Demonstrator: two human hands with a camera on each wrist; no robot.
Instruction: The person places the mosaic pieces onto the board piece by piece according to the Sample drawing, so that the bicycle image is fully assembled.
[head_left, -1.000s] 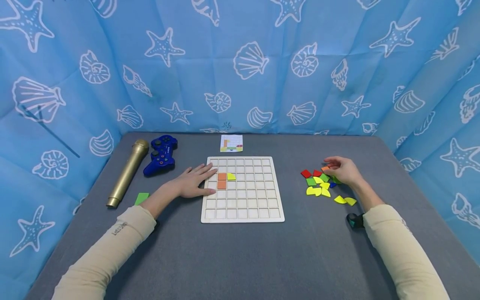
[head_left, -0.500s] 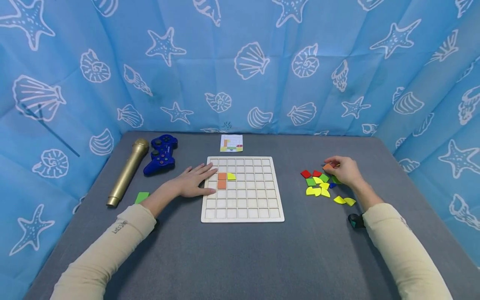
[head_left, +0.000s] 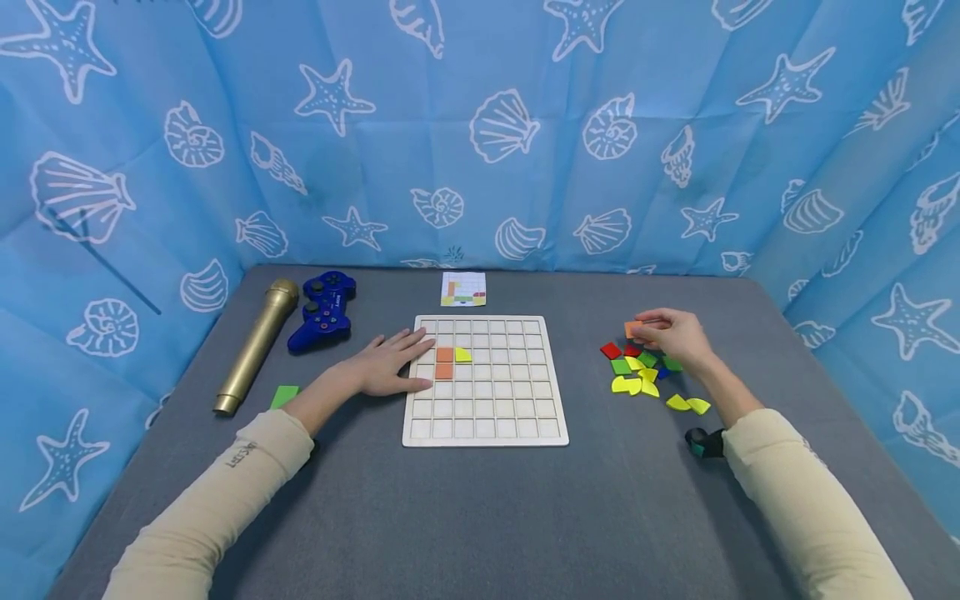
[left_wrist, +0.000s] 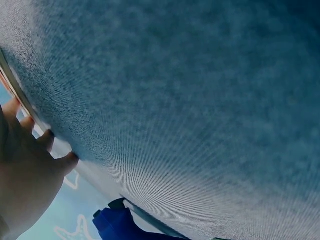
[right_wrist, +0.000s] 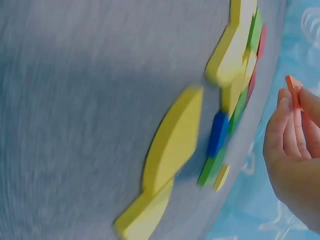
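A pale wooden grid board lies mid-table, with two orange square tiles one behind the other and a yellow quarter-round tile in its cells. My left hand rests on the board's left edge, fingers spread. On the right, my right hand pinches another orange square tile between thumb and fingers, above the loose tiles; the right wrist view shows this orange tile raised over the heap. Beneath are red tiles, green tiles, yellow tiles and a blue tile.
Behind the board lies a small pattern card. To the left are a gold microphone, a blue game controller and a green piece beside the left forearm. A blue shell-print curtain encloses the table's back and sides.
My right hand has drawn an orange tile out of the heap and moved it slightly left and up. The left hand stays on the board's edge.
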